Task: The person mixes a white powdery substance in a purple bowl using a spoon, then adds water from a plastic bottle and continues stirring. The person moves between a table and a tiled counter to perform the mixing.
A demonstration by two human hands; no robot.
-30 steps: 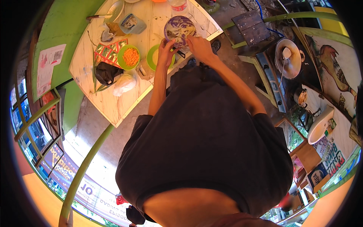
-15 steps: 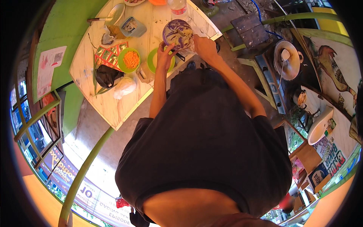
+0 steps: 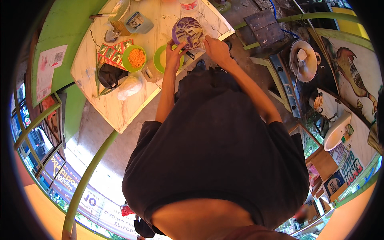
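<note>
One cabbage [image 3: 188,32], its face swirled purple and cream, is held in front of the person near the right edge of the marble-patterned surface [image 3: 114,114]; whether it rests there or is lifted is unclear.

Two green bowls are on the surface. One bowl [image 3: 125,60], filled with orange strips, is to the left of the cabbage and closer to the body; the other bowl [image 3: 156,60] lies just below the cabbage on its left, partly covered by the left hand [image 3: 173,56]. One black handle [image 3: 190,55] shows right below the cabbage. One clear tub [image 3: 138,23] is left of it, one black bag [image 3: 109,76] and one pale plastic bag [image 3: 129,88] lie to the lower left, and one clear bottle [image 3: 188,5] is beyond it. One wok [image 3: 309,72] is well apart to its right.

Both forearms reach forward and converge on the cabbage. The left arm is nearly upright in view, its grip part-closed on the cabbage's lower left edge, thumb and fingers bent. The right arm slants inward; the right hand [image 3: 217,50] is at the cabbage's right edge, fingers curled together. What that grip holds, if anything, cannot be told.
</note>
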